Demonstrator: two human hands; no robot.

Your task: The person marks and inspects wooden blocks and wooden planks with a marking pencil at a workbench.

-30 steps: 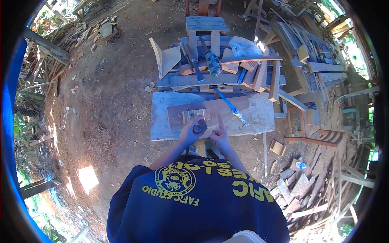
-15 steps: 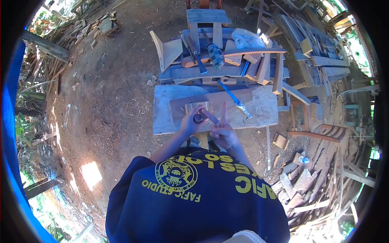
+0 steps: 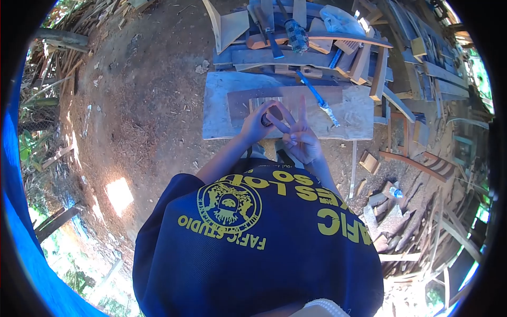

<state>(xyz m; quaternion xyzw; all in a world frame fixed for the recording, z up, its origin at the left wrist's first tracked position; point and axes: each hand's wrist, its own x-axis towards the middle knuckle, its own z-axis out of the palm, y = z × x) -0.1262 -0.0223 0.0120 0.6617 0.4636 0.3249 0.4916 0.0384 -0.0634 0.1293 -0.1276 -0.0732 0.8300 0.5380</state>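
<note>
My left hand (image 3: pixel 255 126) is curled into a ring, thumb meeting fingers around a dark round gap; I can make out no object in it. Close on its right is my right hand (image 3: pixel 303 141), with two fingers stretched apart in a V and the others folded to the palm, holding nothing. One of these fingers reaches across to the left hand's fingertips. Both hands are raised over the near edge of a pale wooden board (image 3: pixel 217 113). Behind them on it lie a darker flat panel (image 3: pixel 238 104) and a small striped wooden piece (image 3: pixel 259 104), partly hidden.
A blue-handled tool (image 3: pixel 316 95) with a wrapped end lies on the board. Beyond it are chisels (image 3: pixel 274 46), a curved wooden bar (image 3: pixel 343 36), a plastic bag (image 3: pixel 340 20) and wood offcuts. A slatted wooden piece (image 3: pixel 438 165) and scrap wood (image 3: pixel 393 222) lie to the right.
The view has tilted, so the bench and tools sit higher in the picture. My hands stay close together, and the right hand's V shows more clearly.
</note>
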